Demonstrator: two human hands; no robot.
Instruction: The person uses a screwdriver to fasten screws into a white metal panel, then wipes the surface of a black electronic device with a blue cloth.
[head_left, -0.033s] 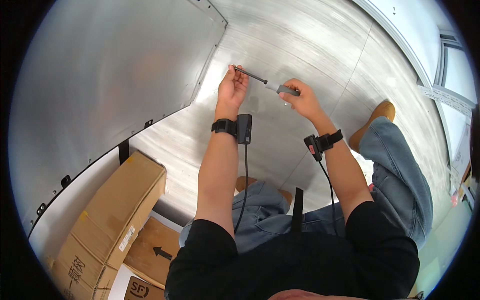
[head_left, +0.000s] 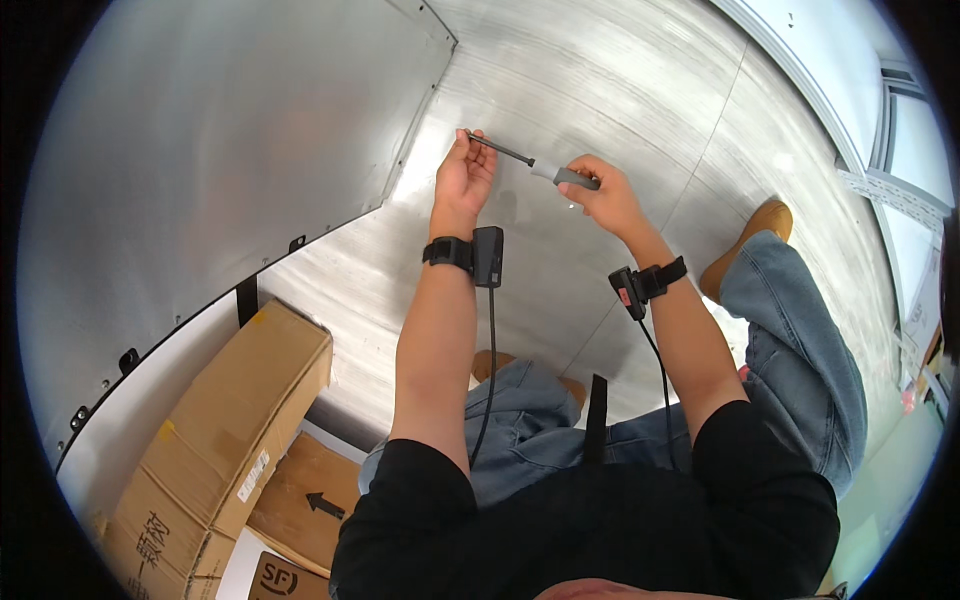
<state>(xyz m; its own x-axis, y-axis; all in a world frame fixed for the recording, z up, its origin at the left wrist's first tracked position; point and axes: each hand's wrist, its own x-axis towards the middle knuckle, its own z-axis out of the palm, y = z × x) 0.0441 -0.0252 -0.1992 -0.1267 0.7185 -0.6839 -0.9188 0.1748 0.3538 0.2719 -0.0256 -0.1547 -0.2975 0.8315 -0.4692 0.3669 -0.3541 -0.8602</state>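
A screwdriver (head_left: 545,168) with a grey handle and a long dark shaft is held above the floor, its shaft pointing up and left. My right hand (head_left: 608,198) is closed round the handle, the thumb lying along it. At the other end, my left hand (head_left: 465,182) pinches the shaft's tip between thumb and fingers, palm turned up. Whether a small screw sits at that tip is hidden by the fingers. Both wrists carry black strapped-on devices with cables.
A large metal panel (head_left: 250,120) with fixings along its edge stands at the left. Below it are a long cardboard box (head_left: 230,390) and a flatter carton (head_left: 300,485). Light streaked floor (head_left: 590,80) lies beyond my hands; a white frame (head_left: 800,90) borders it at the right.
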